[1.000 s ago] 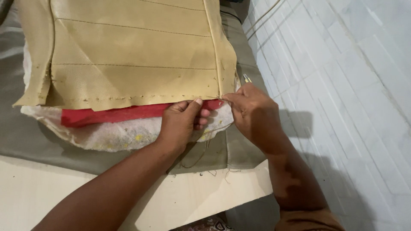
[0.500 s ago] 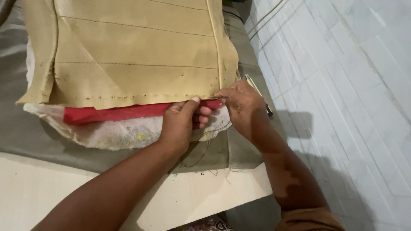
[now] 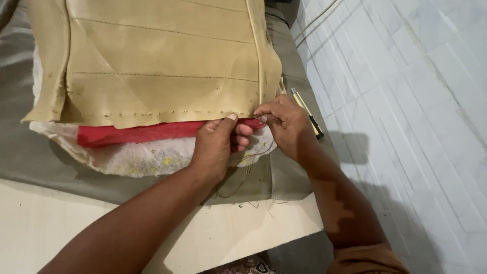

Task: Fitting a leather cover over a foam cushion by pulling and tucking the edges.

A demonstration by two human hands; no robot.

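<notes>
My right hand has shifted left onto the tan cover hem, fingers pinched there; my left hand still clamps the hem over the red strip. Stitching continues.

Tan cover w/ stitched seams lies flat, bottom edge over red strip; strip sits on white padding. Loose thread hangs below.

White tiled floor beside a pale wooden table, evenly lit.
</notes>
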